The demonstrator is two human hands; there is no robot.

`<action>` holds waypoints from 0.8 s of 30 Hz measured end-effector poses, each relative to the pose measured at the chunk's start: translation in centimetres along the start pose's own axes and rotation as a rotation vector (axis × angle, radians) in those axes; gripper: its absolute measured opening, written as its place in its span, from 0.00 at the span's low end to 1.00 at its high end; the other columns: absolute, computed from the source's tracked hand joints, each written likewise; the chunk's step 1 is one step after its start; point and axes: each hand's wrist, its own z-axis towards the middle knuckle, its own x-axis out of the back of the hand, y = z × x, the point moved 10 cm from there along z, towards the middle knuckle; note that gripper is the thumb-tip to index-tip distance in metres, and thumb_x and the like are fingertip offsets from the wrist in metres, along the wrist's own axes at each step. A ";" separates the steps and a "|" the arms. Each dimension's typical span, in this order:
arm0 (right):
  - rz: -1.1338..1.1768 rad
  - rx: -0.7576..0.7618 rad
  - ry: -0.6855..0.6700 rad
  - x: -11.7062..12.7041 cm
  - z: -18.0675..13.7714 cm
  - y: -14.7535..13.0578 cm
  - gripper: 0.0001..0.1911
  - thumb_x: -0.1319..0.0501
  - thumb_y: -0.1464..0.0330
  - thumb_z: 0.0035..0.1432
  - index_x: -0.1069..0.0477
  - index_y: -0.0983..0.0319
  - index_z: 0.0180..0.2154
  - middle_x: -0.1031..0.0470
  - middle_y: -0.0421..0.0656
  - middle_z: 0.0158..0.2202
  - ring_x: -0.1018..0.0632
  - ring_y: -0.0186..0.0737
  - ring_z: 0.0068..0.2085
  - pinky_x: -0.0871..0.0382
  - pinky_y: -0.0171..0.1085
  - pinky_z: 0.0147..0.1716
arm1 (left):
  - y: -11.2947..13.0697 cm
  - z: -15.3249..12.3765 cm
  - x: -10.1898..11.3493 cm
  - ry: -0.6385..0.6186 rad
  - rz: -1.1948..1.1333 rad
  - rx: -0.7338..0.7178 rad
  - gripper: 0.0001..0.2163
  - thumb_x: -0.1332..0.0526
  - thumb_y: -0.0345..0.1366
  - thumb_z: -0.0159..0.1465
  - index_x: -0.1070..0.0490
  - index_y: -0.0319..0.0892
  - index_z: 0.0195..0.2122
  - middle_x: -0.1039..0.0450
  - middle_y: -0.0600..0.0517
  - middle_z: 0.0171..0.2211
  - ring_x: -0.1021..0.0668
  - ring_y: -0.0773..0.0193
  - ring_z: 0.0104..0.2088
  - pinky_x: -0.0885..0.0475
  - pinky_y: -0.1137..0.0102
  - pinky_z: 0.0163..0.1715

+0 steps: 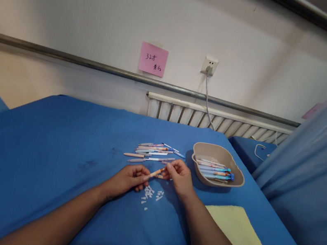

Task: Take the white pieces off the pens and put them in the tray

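An orange and cream pen [157, 172] is held between my two hands, slanting up to the right. My left hand [131, 177] pinches its lower end with thumb and fingers. At the upper end, my right hand [180, 176] closes its thumb and fingertips on it. Just below the hands lie several small white pieces [149, 192] in loose clusters. Behind them, several pens [154, 152] and pen parts are spread on the blue cloth. Another tan piece lies partly hidden behind the held pen.
A beige basin [237, 181] with several pens in it stands to the right. A yellow cloth [239, 231] lies nearer me. The blue-covered table [51, 154] meets a wall with a radiator [184, 113] and a plugged-in cable [208, 96]. A blue curtain [319, 144] hangs at the right.
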 end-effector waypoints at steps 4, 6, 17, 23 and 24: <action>-0.038 0.009 -0.049 -0.2 -0.1 0.4 0.21 0.41 0.49 0.51 0.34 0.62 0.29 0.26 0.40 0.25 0.25 0.34 0.24 0.30 0.34 0.25 | 0.5 -0.2 -0.4 -0.030 0.010 -0.004 0.18 0.36 0.49 0.53 0.30 0.38 0.35 0.28 0.54 0.25 0.30 0.71 0.22 0.36 0.74 0.23; 0.002 -0.003 -0.068 -0.2 -0.2 0.7 0.24 0.45 0.47 0.53 0.32 0.63 0.32 0.26 0.42 0.28 0.25 0.34 0.24 0.31 0.34 0.24 | 0.7 -0.2 -0.5 -0.023 0.002 -0.001 0.18 0.37 0.49 0.53 0.30 0.38 0.35 0.28 0.53 0.25 0.30 0.71 0.22 0.36 0.74 0.23; -0.044 0.063 0.059 1.5 0.3 0.2 0.21 0.44 0.51 0.55 0.30 0.61 0.40 0.27 0.41 0.30 0.27 0.32 0.23 0.32 0.32 0.22 | 0.4 0.2 -0.5 -0.045 0.041 -0.019 0.16 0.40 0.49 0.57 0.32 0.38 0.32 0.27 0.52 0.28 0.30 0.71 0.23 0.36 0.74 0.24; -0.066 0.095 0.033 0.9 0.3 -0.2 0.16 0.40 0.57 0.52 0.28 0.60 0.40 0.26 0.39 0.30 0.28 0.31 0.23 0.31 0.32 0.23 | 0.8 0.1 -0.6 -0.044 0.065 -0.024 0.16 0.40 0.48 0.57 0.31 0.38 0.33 0.27 0.53 0.28 0.30 0.71 0.23 0.36 0.74 0.24; -0.066 0.099 0.034 0.9 0.3 -0.3 0.15 0.39 0.57 0.52 0.28 0.60 0.38 0.26 0.39 0.29 0.28 0.31 0.23 0.32 0.32 0.22 | 0.8 0.1 -0.6 -0.041 0.063 -0.022 0.16 0.40 0.48 0.57 0.31 0.38 0.33 0.27 0.53 0.28 0.30 0.71 0.23 0.35 0.74 0.24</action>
